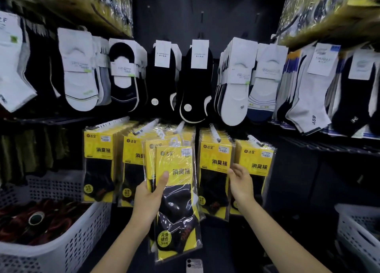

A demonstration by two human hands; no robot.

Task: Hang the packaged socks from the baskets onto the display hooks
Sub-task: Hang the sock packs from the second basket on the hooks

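In front of the lower row of display hooks (213, 132), the left hand (149, 199) has its grip clamped on a small stack of sock packs (176, 190), thumb flat on the yellow front card and fingers behind. At least two packs show, the front one lower than the one behind. Their hanger tabs sit just below the middle hook (180, 126), and I cannot tell whether any tab is threaded on it yet. The right hand (240, 182) holds nothing: its grip is apart, fingers loosely spread against the edge of the hanging packs (216, 165) on the next hook to the right. Outward from there, four hooks in this row carry rows of the same yellow packs, so a good share of the hanging looks done. What remains, by my judgement, is the stack in hand and whatever lies in the baskets. The left basket (67, 246) holds dark and red goods, too blurred to name as socks, and the right basket (355, 229) shows only its corner. Above hang loose socks (80, 71) on card headers.
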